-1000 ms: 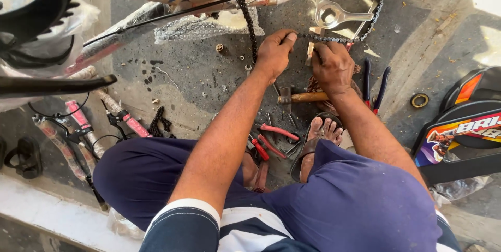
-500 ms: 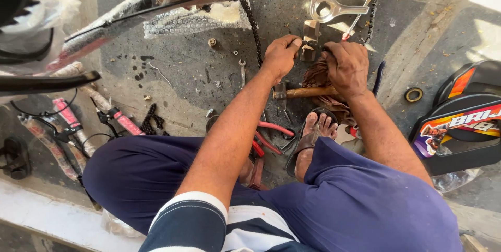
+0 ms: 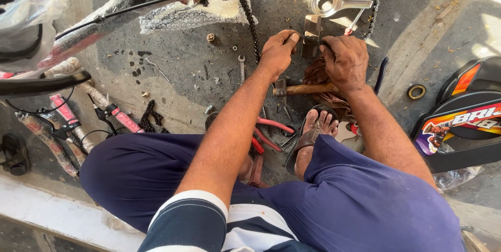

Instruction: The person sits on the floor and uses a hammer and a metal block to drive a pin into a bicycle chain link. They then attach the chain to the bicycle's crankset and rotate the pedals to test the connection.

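Both hands (image 3: 313, 56) (fingers) around metal block (image 3: 311, 35)

floor: grey concrete (image 3: 177, 74), stained and gritty, dark spots far left of centre | light: hard sunlight, bright patches far right, shade near the middle | near left: pale raised concrete ledge (image 3: 47, 205) running along the edge | walls, windows, furniture: outside the view

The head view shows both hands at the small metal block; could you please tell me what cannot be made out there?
- Head view: what the left hand and right hand pinch at the metal block; fingers cover it.
- Bicycle chain: cut off by the top edge.
- Hammer: handle end hidden under the right hand.
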